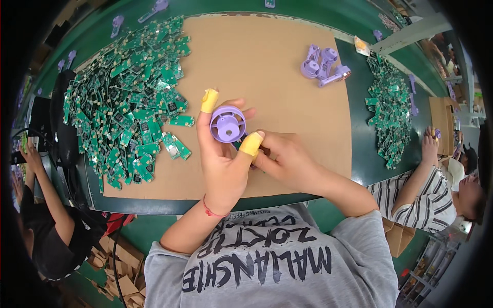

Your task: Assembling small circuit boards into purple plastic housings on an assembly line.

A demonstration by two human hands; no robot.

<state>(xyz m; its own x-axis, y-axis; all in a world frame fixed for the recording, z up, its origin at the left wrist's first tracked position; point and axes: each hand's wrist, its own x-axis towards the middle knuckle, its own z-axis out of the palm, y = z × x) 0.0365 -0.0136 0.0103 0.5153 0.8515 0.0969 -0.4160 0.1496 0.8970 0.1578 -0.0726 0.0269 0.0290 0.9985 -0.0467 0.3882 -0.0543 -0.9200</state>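
Grey shirt [287, 267] cloth with dark lettering fills the space just below the cardboard [277, 66], and the wearer's two forearms reach up from it. Over the near half of the cardboard, left of its middle, the left hand [221, 172] clasps a purple frame [226, 126], a ring with spokes and a round hub. Its ring sits above the thumb, with the index finger along its left side; the other fingers pass behind, their tips showing past the upper right edge. Yellow tape [208, 101] wraps that index fingertip and the thumb, and a red cord [212, 212] circles the wrist.

Below and right of the ring, the right hand [290, 159] has its fingers bunched at the frame's lower end. The left thumb hides what is between them, so I cannot tell whether they grip it.

A big heap [138, 110] of green circuit boards covers the left part of the cardboard and spills past its edge. Three more frames [328, 59] lie together near the cardboard's far right corner. Right of the cardboard, a smaller heap [391, 108] of boards rests on the green table [362, 128]. Beyond that heap sits a co-worker in a striped shirt [421, 205]; another person, in black [56, 241], is well left of the cardboard.
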